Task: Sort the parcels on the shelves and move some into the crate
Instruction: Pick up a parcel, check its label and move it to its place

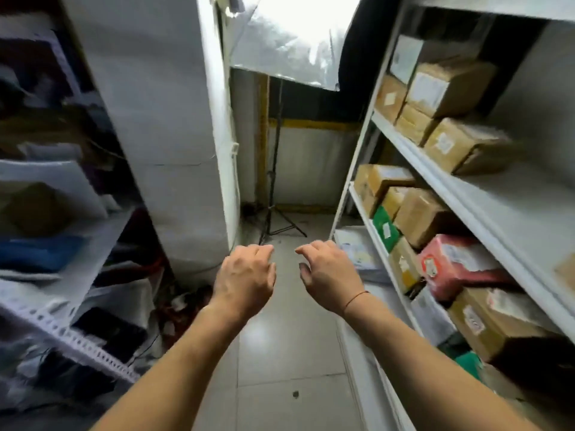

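Note:
Both my arms reach forward over the aisle floor. My left hand [245,275] and my right hand [326,272] hang side by side with loosely curled fingers and hold nothing. To the right stands a white shelf rack [435,169] filled with parcels. Brown cardboard boxes [448,85] sit on its upper level. On the middle level lie more brown boxes [420,213], a green parcel [384,230] and a red parcel [451,262]. A larger brown box [494,325] sits nearest me. No crate is in view.
A second rack [62,325] on the left holds blurred bags and packets. A tall white wrapped column [174,126] stands ahead on the left. A black light stand [273,194] is at the aisle's far end. White packets [357,250] lie low by the right rack.

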The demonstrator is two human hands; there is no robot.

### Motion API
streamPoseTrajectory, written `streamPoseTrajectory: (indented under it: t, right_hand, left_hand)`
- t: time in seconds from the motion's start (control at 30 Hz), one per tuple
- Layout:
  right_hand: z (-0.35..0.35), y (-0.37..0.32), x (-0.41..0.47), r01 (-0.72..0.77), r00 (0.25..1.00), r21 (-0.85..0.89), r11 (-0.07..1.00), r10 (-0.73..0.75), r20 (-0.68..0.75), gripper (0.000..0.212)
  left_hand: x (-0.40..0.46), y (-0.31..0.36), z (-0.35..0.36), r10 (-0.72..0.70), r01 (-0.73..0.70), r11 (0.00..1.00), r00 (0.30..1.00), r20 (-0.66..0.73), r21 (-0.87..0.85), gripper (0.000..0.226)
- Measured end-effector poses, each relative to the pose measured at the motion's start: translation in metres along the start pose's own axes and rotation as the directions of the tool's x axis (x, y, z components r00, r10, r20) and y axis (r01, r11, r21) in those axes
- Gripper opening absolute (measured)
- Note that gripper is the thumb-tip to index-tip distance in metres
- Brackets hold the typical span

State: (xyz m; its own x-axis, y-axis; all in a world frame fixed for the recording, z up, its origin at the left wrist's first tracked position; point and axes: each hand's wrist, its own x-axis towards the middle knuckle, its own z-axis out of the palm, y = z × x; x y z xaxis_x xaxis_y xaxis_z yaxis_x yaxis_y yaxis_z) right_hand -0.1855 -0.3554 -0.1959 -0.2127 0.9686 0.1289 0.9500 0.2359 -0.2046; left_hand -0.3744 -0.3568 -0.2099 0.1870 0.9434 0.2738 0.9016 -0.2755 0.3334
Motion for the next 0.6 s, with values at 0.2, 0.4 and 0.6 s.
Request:
streamPoseTrajectory:
  t: [0.2, 0.4, 0.6]
  right_hand:
    - [-0.091, 0.102, -0.023, -0.283, 0.937, 0.005, 0.959, 0.278, -0.210, 0.034]
    - [-0.148, 0.173, -0.049, -0.561, 0.763, -0.033, 0.827, 0.502, -0.407, 0.043]
    - [-0.189, 0.189, -0.081, -0.786, 0.493, -0.002, 0.618, 0.625, -0.606, 0.033]
  left_hand:
    - [0.102, 0.122, 0.017, 0.381, -0.382, 0.923, 0.924, -0.030, -0.052, 0.037]
    - [0.179, 0.237, 0.035, 0.667, -0.673, 0.714, 0.738, -0.104, -0.192, 0.035]
    - [0.215, 0.344, 0.061, 0.871, -0.832, 0.367, 0.464, -0.159, -0.417, 0.042]
